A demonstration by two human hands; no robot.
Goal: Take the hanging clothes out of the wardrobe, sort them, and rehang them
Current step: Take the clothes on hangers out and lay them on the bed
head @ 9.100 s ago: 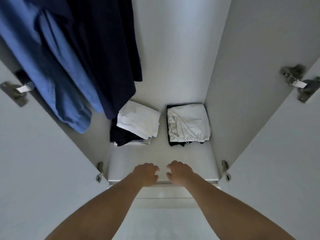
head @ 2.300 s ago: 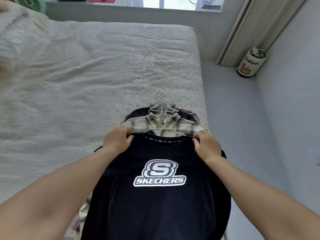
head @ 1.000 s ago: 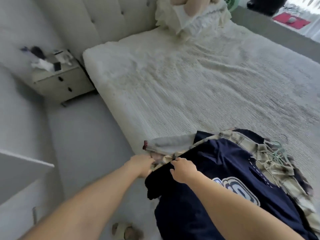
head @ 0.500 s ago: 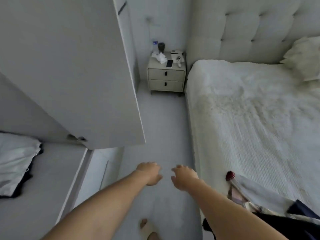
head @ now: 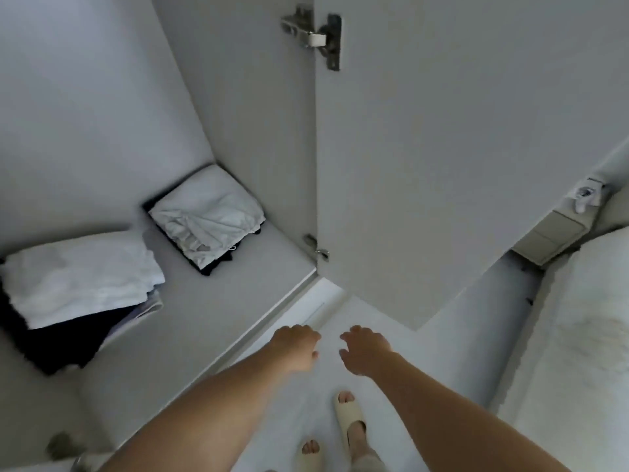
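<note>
Our left hand (head: 295,347) and right hand (head: 365,349) hang loosely curled, holding nothing, beside the open wardrobe door (head: 442,165). No hanging clothes show here (only folded stacks (head: 207,216) on the wardrobe floor (head: 204,308)). We judge such garments light and limp, best lifted by their hangers

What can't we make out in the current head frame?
- Hanging rail and any clothes on it: above the top edge.
- Left folded pile: cut by the left edge; its dark lower layers are indistinct.
- Right folded pile: dark item beneath mostly covered.
- Nightstand: largely hidden behind the wardrobe door.
</note>
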